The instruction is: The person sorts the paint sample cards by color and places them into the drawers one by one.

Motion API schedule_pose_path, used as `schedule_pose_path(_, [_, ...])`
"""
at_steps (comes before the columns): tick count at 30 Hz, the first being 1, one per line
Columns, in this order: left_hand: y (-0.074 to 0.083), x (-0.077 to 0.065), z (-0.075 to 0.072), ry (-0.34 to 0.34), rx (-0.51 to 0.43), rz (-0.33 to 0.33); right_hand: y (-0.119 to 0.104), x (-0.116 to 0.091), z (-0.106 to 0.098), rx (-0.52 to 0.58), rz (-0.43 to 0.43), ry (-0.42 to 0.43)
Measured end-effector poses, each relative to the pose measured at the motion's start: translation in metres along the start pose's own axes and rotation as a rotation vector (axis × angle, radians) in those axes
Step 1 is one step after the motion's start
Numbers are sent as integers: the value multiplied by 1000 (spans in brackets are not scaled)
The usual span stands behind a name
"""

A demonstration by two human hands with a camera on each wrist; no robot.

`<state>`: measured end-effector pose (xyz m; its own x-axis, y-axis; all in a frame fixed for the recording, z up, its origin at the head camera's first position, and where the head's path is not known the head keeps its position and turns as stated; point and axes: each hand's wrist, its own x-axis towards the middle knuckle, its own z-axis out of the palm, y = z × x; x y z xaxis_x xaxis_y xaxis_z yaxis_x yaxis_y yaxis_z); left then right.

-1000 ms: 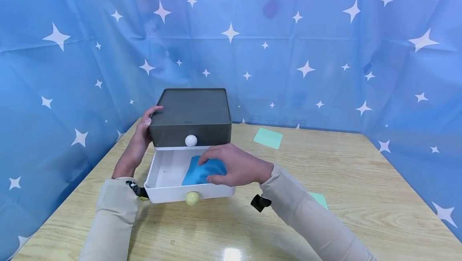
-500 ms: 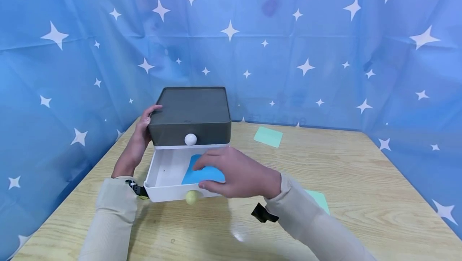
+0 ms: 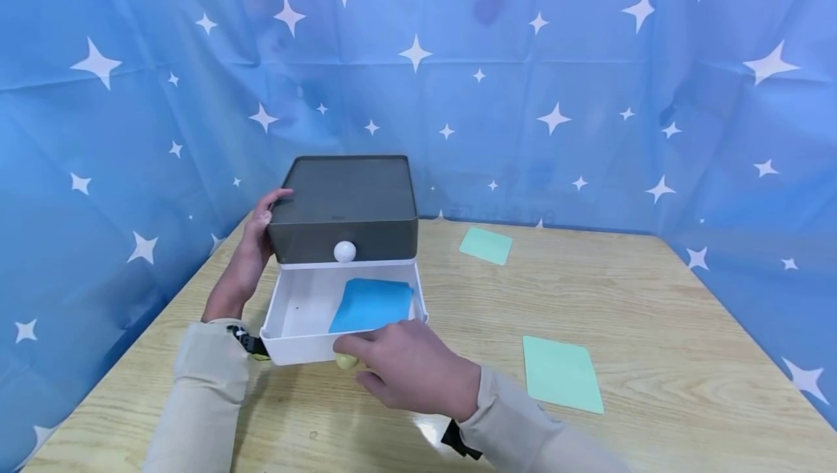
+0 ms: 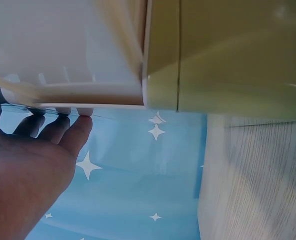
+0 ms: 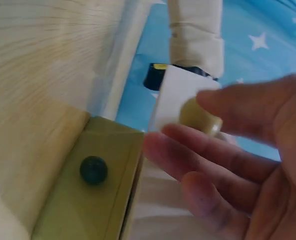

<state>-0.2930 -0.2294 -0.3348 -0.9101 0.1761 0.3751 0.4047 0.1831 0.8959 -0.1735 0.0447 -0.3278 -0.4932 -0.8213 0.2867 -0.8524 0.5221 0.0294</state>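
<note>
A small drawer cabinet has a dark grey top unit (image 3: 346, 193) with a white knob (image 3: 344, 252). Beneath it a white drawer (image 3: 297, 348) is pulled out, with a flat blue sheet (image 3: 373, 306) lying inside toward the right. My left hand (image 3: 251, 248) rests against the cabinet's left side, fingers at the top edge; in the left wrist view its fingers stretch along the wall. My right hand (image 3: 415, 368) is in front of the drawer, thumb and fingers spread on either side of the pale yellow knob (image 5: 200, 117), loosely apart in the right wrist view.
Two light green sheets lie on the wooden table (image 3: 667, 328): a smaller one at the back (image 3: 486, 245) and another nearer sheet (image 3: 562, 373) to the right. Below the white drawer is an olive drawer (image 5: 88, 205) with a dark knob (image 5: 93, 170). A blue starry curtain (image 3: 490, 95) surrounds the table.
My right hand has moved from over the blue sheet, out of the drawer and down to the yellow knob. The blue sheet stays in the drawer. My left hand has kept its place.
</note>
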Motion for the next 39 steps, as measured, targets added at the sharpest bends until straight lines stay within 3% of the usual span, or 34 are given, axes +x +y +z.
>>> schedule_pose_path(5, [2, 2, 0, 3, -23, 7, 4, 5, 12, -126, -35, 134])
schedule_pose_path(12, [1, 0, -1, -5, -34, -8, 17, 20, 19, -117, 28, 108])
schedule_pose_path(22, [1, 0, 0, -9, -22, -21, 33, 33, 27, -95, 62, 184])
schedule_pose_path(39, [1, 0, -1, -6, -45, -27, 42, 44, 36, -178, 95, 250])
